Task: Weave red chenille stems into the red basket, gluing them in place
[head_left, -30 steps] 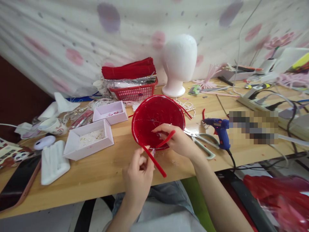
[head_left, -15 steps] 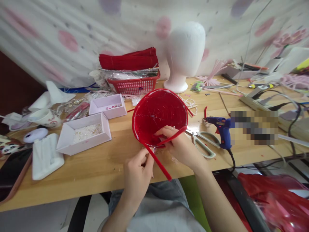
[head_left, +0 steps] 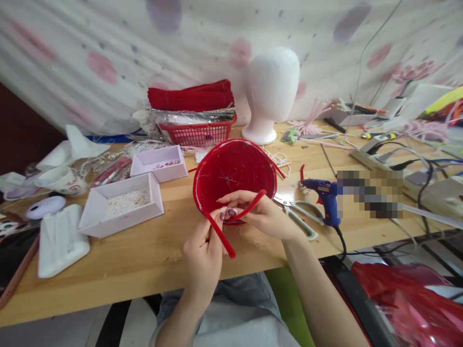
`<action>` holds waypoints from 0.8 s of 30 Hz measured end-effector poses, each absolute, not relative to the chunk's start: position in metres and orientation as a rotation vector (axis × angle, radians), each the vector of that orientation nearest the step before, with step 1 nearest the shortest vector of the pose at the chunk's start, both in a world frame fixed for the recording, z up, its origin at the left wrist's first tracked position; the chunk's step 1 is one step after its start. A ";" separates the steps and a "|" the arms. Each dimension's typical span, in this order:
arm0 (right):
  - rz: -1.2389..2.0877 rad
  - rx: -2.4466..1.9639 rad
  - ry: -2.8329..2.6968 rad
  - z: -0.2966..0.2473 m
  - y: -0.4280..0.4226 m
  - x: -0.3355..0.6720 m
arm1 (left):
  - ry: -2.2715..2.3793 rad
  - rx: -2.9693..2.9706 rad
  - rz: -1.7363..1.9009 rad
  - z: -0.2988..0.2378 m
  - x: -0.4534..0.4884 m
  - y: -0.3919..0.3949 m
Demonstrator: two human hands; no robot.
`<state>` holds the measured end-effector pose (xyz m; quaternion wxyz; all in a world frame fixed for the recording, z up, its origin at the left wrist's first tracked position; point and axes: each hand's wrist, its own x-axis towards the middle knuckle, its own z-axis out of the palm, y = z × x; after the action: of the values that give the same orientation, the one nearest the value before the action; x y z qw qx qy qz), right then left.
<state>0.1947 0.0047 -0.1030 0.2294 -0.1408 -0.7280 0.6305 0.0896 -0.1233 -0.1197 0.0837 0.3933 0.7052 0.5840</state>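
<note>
A round red woven dome [head_left: 234, 173] of pipe cleaners stands tilted on the wooden table [head_left: 144, 250], its hollow side facing me. My left hand [head_left: 204, 253] is closed at its near rim, pinching a red pipe cleaner [head_left: 220, 237] that sticks out toward me. My right hand [head_left: 262, 217] is closed too, gripping another stretch of red pipe cleaner [head_left: 250, 206] against the rim. The fingertips of both hands meet at the rim's lower edge.
Scissors [head_left: 300, 214] and a blue glue gun [head_left: 325, 197] lie right of the dome. A white foam head [head_left: 272, 91] and a red basket [head_left: 197, 131] stacked with red pipe cleaners stand behind. Two pale pink trays [head_left: 121, 205] sit left. Cables crowd the far right.
My left hand has risen to the rim, its fingertips now touching the right hand's. The protruding pipe cleaner end looks shorter. The view shifted slightly.
</note>
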 end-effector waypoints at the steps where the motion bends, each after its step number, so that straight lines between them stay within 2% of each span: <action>1: 1.808 -0.379 -1.969 -0.104 0.005 0.194 | 2.117 1.153 1.735 -0.120 0.090 -0.123; 4: 1.945 -0.357 -1.955 -0.104 0.005 0.192 | 2.094 1.143 1.736 -0.119 0.092 -0.122; 6: 1.913 -0.379 -2.016 -0.102 0.004 0.190 | 2.050 1.134 1.754 -0.119 0.093 -0.121; 12: 1.209 -0.728 -2.155 -0.096 0.006 0.188 | 2.007 1.131 1.666 -0.133 0.086 -0.126; 18: 1.063 -1.068 -2.043 -0.101 0.008 0.197 | 2.284 1.446 1.461 -0.150 0.074 -0.140; 24: 0.685 -1.033 -2.179 -0.091 0.002 0.206 | 2.206 1.539 1.441 -0.152 0.070 -0.145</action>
<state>0.2061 0.0017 -0.0913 0.3119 -0.3913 -0.8259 0.2597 0.0698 -0.1449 -0.1520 0.0452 0.5040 0.7221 0.4717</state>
